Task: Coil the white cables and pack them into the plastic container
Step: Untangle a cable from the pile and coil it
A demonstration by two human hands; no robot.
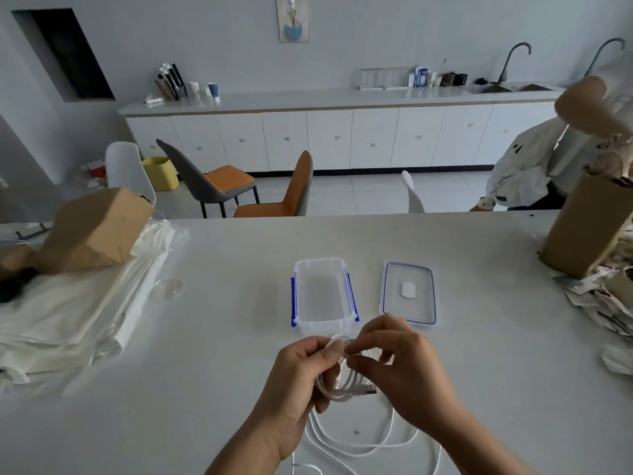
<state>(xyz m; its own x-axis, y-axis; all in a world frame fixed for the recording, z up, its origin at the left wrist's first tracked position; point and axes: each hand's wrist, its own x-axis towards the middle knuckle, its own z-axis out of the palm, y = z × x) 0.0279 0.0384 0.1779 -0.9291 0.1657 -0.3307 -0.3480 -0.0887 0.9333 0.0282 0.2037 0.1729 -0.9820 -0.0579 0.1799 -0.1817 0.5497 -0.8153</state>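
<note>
Both hands hold a white cable just in front of the plastic container. My left hand grips a small bundle of coiled loops, with a USB plug sticking out to the right. My right hand pinches a strand of the same cable at the top of the coil. Loose lengths of white cable trail on the table below my hands. The clear plastic container with blue side clips stands open and empty beyond my hands. Its lid lies flat to its right.
A brown cardboard box rests on folded white plastic sheets at the left. Another cardboard box and crumpled papers sit at the right edge. A person bends down beyond the far right of the table. Chairs stand behind the table.
</note>
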